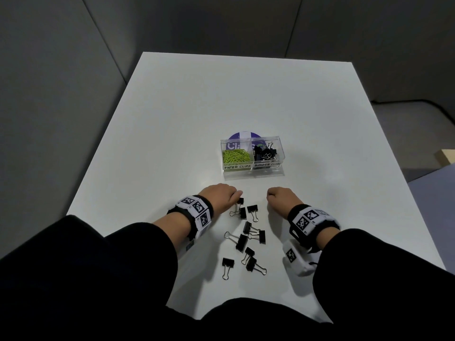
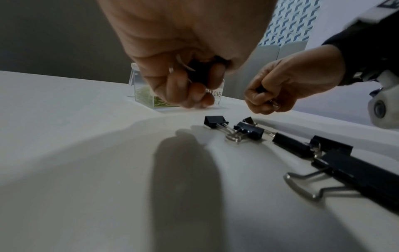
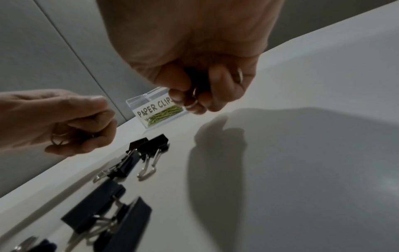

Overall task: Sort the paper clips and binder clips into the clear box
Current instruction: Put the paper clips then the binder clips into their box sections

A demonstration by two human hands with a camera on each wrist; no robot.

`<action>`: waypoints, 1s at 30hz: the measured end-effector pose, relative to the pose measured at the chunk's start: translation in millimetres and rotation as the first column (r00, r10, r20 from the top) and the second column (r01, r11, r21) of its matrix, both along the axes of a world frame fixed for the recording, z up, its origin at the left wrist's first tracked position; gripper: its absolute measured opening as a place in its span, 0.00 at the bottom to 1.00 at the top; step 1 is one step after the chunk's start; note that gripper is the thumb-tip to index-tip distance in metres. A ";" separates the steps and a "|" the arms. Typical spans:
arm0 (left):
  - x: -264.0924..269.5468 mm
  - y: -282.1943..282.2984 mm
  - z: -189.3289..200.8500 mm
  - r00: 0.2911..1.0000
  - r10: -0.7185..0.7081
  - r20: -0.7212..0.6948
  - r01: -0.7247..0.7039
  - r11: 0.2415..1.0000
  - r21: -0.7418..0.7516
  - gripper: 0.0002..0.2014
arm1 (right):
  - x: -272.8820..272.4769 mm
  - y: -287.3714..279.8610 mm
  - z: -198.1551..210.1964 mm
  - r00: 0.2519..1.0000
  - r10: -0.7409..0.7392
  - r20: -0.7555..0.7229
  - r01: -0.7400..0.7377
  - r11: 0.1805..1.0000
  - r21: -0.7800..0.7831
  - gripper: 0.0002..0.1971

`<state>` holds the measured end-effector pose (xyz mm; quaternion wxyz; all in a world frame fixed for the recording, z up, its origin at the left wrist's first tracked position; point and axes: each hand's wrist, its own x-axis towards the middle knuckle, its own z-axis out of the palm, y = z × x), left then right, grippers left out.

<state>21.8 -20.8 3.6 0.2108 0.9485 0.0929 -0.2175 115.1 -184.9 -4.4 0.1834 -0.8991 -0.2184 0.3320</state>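
A: sleeves fill the near edge; just past them loose binder clips lie scattered on the table, between the wrists.
B: hands?
A: left hand curled round a black clip, wire handles poking out of the fist in its wrist view; right hand also fisted on a clip, wire loop at the fingertips; both hover just above the table.
B: box?
A: box sits just beyond the hands; green paper clips in the left cell, black clips in the right.
B: risks?
A: I'd guess a springy clip slips from a full fist, or the left hand drops into the paper-clip cell, which is nearer it.
B: anything in the way?
A: purple disc behind the box, wooden block far right; neither blocks the path.
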 end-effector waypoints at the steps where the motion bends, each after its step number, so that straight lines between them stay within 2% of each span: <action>1: 1.6 -0.9 -0.4 1.000 -0.002 0.016 0.002 1.000 -0.009 0.18 | 0.1 0.2 0.4 1.000 0.015 0.008 -0.015 0.999 -0.041 0.09; 5: 2.9 -1.9 -3.1 0.997 -0.072 0.024 0.073 0.996 -0.057 0.11 | -3.2 1.0 -0.2 0.994 0.095 0.061 -0.088 0.990 -0.108 0.09; 8: 0.5 -4.4 -3.8 0.982 -0.179 0.056 0.178 0.984 0.025 0.15 | -6.6 3.6 -4.4 0.989 0.139 0.046 -0.136 0.988 -0.067 0.07; 12: 0.1 -9.6 -1.6 0.962 -0.257 0.091 0.241 0.958 0.156 0.15 | -9.9 5.1 -6.2 0.991 0.116 0.064 -0.115 0.993 -0.017 0.04; 15: -0.7 -12.0 -2.7 0.963 -0.258 0.084 0.239 0.953 0.188 0.18 | -9.9 6.3 -1.3 0.990 0.092 0.109 -0.087 0.995 -0.055 0.03; 18: -2.2 -15.8 -8.2 0.963 -0.264 0.048 0.252 0.951 0.178 0.23 | -8.3 6.7 0.0 0.986 0.078 0.148 -0.070 0.996 -0.054 0.12; 25: -2.0 -20.6 -12.7 0.953 -0.303 0.016 0.293 0.933 0.210 0.19 | -13.2 7.1 -1.7 0.972 0.148 0.183 -0.124 0.983 -0.136 0.10; 30: -3.4 -14.3 -4.9 0.981 -0.159 0.109 0.144 0.981 0.129 0.16 | -15.6 5.8 -3.1 0.942 0.257 0.215 -0.219 0.958 -0.187 0.22</action>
